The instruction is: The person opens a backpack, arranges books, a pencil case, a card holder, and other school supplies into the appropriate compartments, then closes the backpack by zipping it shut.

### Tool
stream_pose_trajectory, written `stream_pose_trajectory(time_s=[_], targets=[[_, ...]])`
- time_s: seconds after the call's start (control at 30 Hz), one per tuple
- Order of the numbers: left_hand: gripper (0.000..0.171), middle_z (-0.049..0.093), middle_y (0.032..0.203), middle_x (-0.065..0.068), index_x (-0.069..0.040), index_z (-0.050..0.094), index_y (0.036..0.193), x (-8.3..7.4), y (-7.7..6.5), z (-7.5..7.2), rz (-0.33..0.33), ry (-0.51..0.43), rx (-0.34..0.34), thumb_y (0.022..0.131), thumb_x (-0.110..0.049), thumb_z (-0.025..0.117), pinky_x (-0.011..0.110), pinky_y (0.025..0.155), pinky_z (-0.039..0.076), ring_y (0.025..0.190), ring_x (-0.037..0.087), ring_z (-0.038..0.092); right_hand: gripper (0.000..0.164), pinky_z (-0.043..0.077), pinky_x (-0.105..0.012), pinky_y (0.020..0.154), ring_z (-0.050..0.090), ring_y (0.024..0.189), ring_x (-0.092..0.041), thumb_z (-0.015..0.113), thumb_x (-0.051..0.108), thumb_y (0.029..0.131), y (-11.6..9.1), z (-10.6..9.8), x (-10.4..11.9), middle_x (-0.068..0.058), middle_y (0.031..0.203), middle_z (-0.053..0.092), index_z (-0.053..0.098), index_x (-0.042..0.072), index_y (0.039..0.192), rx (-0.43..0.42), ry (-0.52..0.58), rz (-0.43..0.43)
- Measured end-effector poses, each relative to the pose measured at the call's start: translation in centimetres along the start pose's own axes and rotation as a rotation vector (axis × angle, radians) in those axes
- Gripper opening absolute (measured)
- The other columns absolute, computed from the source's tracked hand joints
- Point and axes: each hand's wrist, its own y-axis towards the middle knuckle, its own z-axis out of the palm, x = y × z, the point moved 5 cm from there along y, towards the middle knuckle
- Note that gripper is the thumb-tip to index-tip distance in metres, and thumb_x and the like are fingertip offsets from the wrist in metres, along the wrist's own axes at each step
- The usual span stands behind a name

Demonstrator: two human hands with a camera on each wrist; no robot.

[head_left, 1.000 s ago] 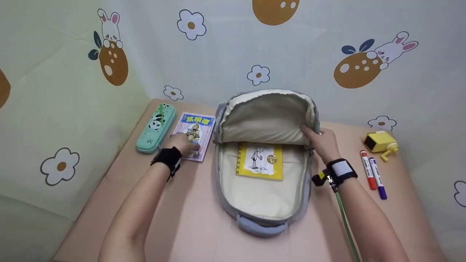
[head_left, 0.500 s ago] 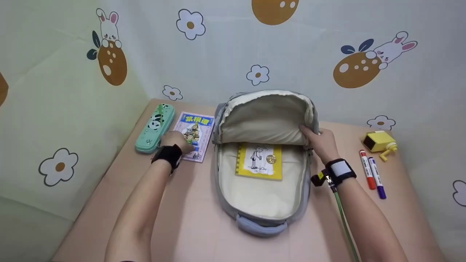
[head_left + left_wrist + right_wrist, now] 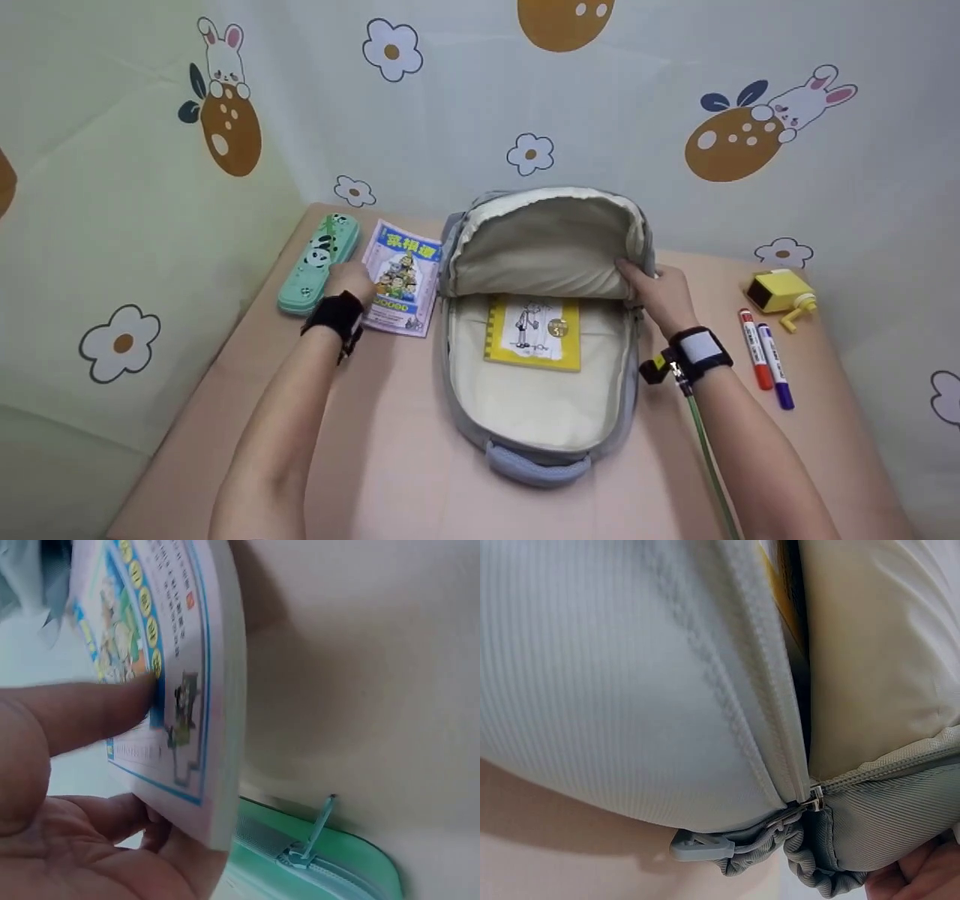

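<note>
My left hand (image 3: 351, 282) grips a pink and blue comic-style book (image 3: 406, 274) by its left edge. In the left wrist view the thumb presses the cover of the book (image 3: 176, 682) and the fingers are curled beneath it; that edge is tilted up off the table. With my right hand (image 3: 664, 292) I hold the side of the raised flap of a grey backpack (image 3: 544, 420), thumb inside its cream lining. In the right wrist view only the fingers of that hand (image 3: 922, 874) show, at the backpack's edge beyond the zipper (image 3: 810, 799). A yellow book (image 3: 534, 334) lies inside the backpack.
A mint panda pencil case (image 3: 321, 262) lies just left of my left hand. At the right are a red marker (image 3: 756, 349), a purple marker (image 3: 775, 367) and a yellow pencil sharpener with a crank (image 3: 782, 292). A patterned cloth wall (image 3: 457, 112) stands behind the table (image 3: 405, 450).
My left hand has slid leftward from the middle of the pink book's cover to its left edge, and the book has tilted up. My right hand stays on the backpack flap.
</note>
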Motion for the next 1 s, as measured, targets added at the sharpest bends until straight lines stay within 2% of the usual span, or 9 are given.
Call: stream_pose_trajectory(time_s=[0.13, 0.23, 0.37, 0.4, 0.53, 0.63, 0.77, 0.87, 1.0], targets=[[0.036, 0.057, 0.128, 0.036, 0.02, 0.055, 0.124, 0.7, 0.2, -0.4, -0.01, -0.154, 0.027, 0.094, 0.004, 0.044, 0.051, 0.101, 0.045, 0.114, 0.044, 0.055, 0.067, 0.052, -0.045, 0.073, 0.056, 0.069, -0.022, 0.069, 0.068, 0.086, 0.0, 0.0, -0.1, -0.007, 0.076, 0.061, 0.056, 0.003, 0.082, 0.0, -0.012, 0.005], [0.043, 0.058, 0.127, 0.032, 0.018, 0.048, 0.135, 1.4, 0.3, -0.4, -0.048, -0.29, 0.077, 0.097, -0.002, 0.043, 0.044, 0.087, 0.052, 0.106, 0.037, 0.057, 0.067, 0.053, -0.045, 0.075, 0.061, 0.073, -0.025, 0.069, 0.068, 0.086, 0.0, 0.0, -0.1, -0.009, 0.079, 0.065, 0.056, 0.002, 0.082, 0.001, -0.007, 0.006], [0.051, 0.058, 0.125, 0.026, 0.012, 0.039, 0.147, 2.4, 0.0, -0.5, -0.099, -0.444, 0.134, 0.102, -0.011, 0.047, 0.029, 0.072, 0.053, 0.096, 0.027, 0.06, 0.065, 0.051, -0.042, 0.07, 0.061, 0.071, -0.026, 0.07, 0.067, 0.086, 0.0, 0.0, 0.1, -0.006, 0.075, 0.063, 0.055, 0.004, 0.079, 0.004, -0.005, 0.0], [0.052, 0.059, 0.124, 0.025, 0.011, 0.038, 0.149, 2.6, -0.2, -0.6, -0.105, -0.496, 0.145, 0.103, -0.012, 0.048, 0.028, 0.072, 0.054, 0.095, 0.025, 0.061, 0.065, 0.051, -0.04, 0.069, 0.06, 0.071, -0.025, 0.07, 0.067, 0.086, 0.0, 0.0, 0.1, -0.005, 0.074, 0.062, 0.053, 0.005, 0.077, 0.005, -0.007, -0.005], [0.054, 0.06, 0.123, 0.025, 0.012, 0.034, 0.151, 3.7, -1.1, -1.5, -0.098, -0.606, 0.163, 0.105, -0.013, 0.049, 0.026, 0.075, 0.057, 0.089, 0.02, 0.065, 0.064, 0.049, -0.036, 0.069, 0.056, 0.075, -0.024, 0.07, 0.065, 0.087, -0.1, 0.0, 0.3, -0.004, 0.072, 0.057, 0.046, 0.008, 0.072, 0.004, -0.016, -0.024], [0.055, 0.059, 0.126, 0.024, 0.009, 0.031, 0.154, 4.8, -1.8, -2.2, -0.119, -0.684, 0.176, 0.107, -0.016, 0.047, 0.026, 0.078, 0.058, 0.09, 0.019, 0.068, 0.064, 0.046, -0.034, 0.067, 0.052, 0.074, -0.023, 0.07, 0.066, 0.087, -0.1, 0.0, 0.2, -0.002, 0.07, 0.052, 0.043, 0.01, 0.07, -0.001, -0.033, -0.031], [0.058, 0.056, 0.134, 0.022, 0.002, 0.028, 0.158, 5.8, -2.7, -3.1, -0.156, -0.791, 0.177, 0.109, -0.022, 0.047, 0.028, 0.084, 0.057, 0.1, 0.021, 0.068, 0.064, 0.048, -0.037, 0.068, 0.054, 0.074, -0.024, 0.07, 0.065, 0.087, -0.1, 0.1, 0.2, -0.002, 0.069, 0.053, 0.044, 0.009, 0.07, -0.001, -0.033, -0.025], [0.059, 0.055, 0.137, 0.021, 0.001, 0.03, 0.157, 5.7, -3.5, -4.0, -0.127, -0.839, 0.163, 0.109, -0.026, 0.049, 0.03, 0.088, 0.057, 0.107, 0.023, 0.067, 0.064, 0.053, -0.043, 0.072, 0.061, 0.077, -0.028, 0.07, 0.065, 0.087, -0.1, 0.1, 0.1, -0.006, 0.071, 0.057, 0.046, 0.008, 0.071, 0.0, -0.02, -0.014], [0.058, 0.058, 0.134, 0.02, -0.001, 0.034, 0.156, 4.1, -5.0, -5.6, -0.027, -0.877, 0.153, 0.108, -0.029, 0.051, 0.032, 0.087, 0.058, 0.107, 0.025, 0.069, 0.064, 0.055, -0.047, 0.077, 0.064, 0.081, -0.029, 0.07, 0.066, 0.087, 0.1, 0.1, 0.0, -0.009, 0.077, 0.061, 0.047, 0.007, 0.073, -0.005, -0.016, -0.005]])
